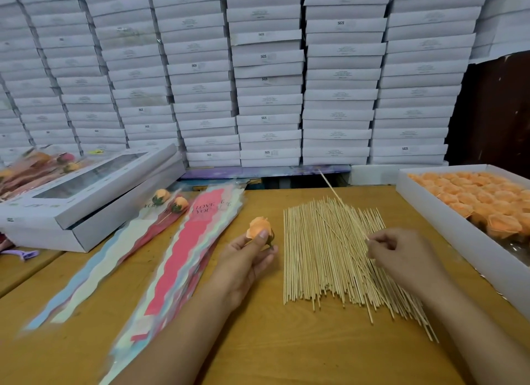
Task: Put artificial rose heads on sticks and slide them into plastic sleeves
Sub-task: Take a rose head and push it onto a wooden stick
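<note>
My left hand (pixel 246 258) holds an orange rose head (pixel 258 227) between thumb and fingers, just left of the stick pile. My right hand (pixel 401 255) pinches one thin wooden stick (pixel 341 202) whose far end points up and away over the table's back edge. A spread pile of wooden sticks (pixel 321 255) lies between my hands. A stack of pink and pastel plastic sleeves (pixel 183 258) printed "LOVE YOU" lies to the left. Two sleeved roses on sticks (pixel 169 202) rest further left, on a paler sleeve (pixel 94 272).
An open white tray (pixel 459 229) full of orange rose heads (pixel 481 201) stands at the right. Two white window boxes (pixel 86 201) are stacked at the left, with wrapped flowers (pixel 37 166) behind them. A wall of stacked white boxes (pixel 266 77) rises behind the wooden table (pixel 286 350).
</note>
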Available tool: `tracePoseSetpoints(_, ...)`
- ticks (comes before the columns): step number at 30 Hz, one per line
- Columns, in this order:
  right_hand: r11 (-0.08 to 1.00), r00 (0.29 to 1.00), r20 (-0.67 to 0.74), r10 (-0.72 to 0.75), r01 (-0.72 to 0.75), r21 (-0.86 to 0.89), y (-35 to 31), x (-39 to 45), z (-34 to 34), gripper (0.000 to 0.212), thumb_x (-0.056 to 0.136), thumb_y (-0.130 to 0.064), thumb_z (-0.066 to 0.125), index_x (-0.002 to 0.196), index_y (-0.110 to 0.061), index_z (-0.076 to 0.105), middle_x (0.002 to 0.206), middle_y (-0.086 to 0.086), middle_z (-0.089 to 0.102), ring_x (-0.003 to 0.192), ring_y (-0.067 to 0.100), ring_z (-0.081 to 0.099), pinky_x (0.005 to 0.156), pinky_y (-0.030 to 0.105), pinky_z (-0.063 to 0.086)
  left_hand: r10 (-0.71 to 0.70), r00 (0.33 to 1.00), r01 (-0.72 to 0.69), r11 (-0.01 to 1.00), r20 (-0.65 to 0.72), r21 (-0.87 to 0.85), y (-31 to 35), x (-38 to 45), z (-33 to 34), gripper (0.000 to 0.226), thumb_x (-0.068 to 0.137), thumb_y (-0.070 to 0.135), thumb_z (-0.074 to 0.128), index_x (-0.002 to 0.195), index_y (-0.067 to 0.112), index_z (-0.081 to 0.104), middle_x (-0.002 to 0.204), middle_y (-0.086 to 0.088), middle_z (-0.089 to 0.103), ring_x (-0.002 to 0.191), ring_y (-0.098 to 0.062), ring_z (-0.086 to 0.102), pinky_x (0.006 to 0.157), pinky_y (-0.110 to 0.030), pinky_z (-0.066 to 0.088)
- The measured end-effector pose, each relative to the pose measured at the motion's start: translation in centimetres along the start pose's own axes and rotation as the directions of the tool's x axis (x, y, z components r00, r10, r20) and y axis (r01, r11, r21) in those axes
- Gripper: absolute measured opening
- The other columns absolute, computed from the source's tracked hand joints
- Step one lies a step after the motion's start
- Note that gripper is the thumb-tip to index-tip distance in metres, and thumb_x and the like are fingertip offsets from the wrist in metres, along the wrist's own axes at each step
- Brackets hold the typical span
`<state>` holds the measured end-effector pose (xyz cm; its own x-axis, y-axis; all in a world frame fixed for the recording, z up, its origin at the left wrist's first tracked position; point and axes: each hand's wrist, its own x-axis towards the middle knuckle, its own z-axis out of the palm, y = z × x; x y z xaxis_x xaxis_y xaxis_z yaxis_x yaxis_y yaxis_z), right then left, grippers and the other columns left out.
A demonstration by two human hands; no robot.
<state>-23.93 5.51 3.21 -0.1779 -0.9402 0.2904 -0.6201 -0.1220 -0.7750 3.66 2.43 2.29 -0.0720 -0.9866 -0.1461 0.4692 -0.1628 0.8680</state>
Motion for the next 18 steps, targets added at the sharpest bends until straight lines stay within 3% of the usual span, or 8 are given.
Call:
tracePoseSetpoints(3,0.998,0.994,0.087,-0.063,0.06,0.037,-0.3,-0.4,0.3,0.022,0.093,-0.016,0.063,0.094,-0.037,0.069,0.077,-0.011,0.072,0.064,0.009,0.068,0.054,0.021,0.046,-0.034,0.999,0.035,0.988,0.01,-0.15,0.4,0.2,-0.5,0.042,0.072,0.016,0.077,0.11,-0.002,0.069,0.099,-0.02,0.075,0.084,-0.022,0.076,0.06,-0.023,0.061)
tracePoseSetpoints(6,0.994,0.984,0.139,-0.108,0.11,-0.001,-0.4,-0.6,0.4,0.023,0.092,-0.015,0.067,0.101,-0.034,0.075,0.087,-0.021,0.07,0.082,0.001,0.066,0.067,0.018,0.046,-0.041,0.999,0.038,0.964,-0.005,-0.264,0.9,0.3,-0.7,0.042,0.074,0.015,0.074,0.111,-0.003,0.066,0.096,-0.021,0.075,0.079,-0.022,0.076,0.061,-0.026,0.062)
tracePoseSetpoints(12,0.987,0.963,0.223,-0.152,0.161,-0.023,-0.7,-1.1,0.5,0.033,0.089,-0.023,0.072,0.07,-0.049,0.068,0.077,-0.032,0.069,0.082,-0.01,0.065,0.066,0.013,0.047,-0.021,0.999,0.004,0.926,-0.041,-0.377,1.3,0.3,-0.9,0.047,0.074,0.014,0.072,0.117,-0.004,0.063,0.093,-0.021,0.076,0.074,-0.02,0.076,0.061,-0.026,0.062)
tracePoseSetpoints(18,0.984,0.961,0.228,-0.158,0.173,-0.049,-0.8,-1.2,0.6,0.033,0.09,-0.025,0.07,0.068,-0.049,0.069,0.079,-0.034,0.069,0.076,-0.005,0.067,0.064,0.02,0.053,-0.013,0.999,-0.005,0.926,-0.044,-0.377,1.3,0.3,-1.0,0.045,0.076,0.015,0.071,0.117,-0.002,0.063,0.094,-0.021,0.076,0.075,-0.019,0.076,0.062,-0.026,0.062)
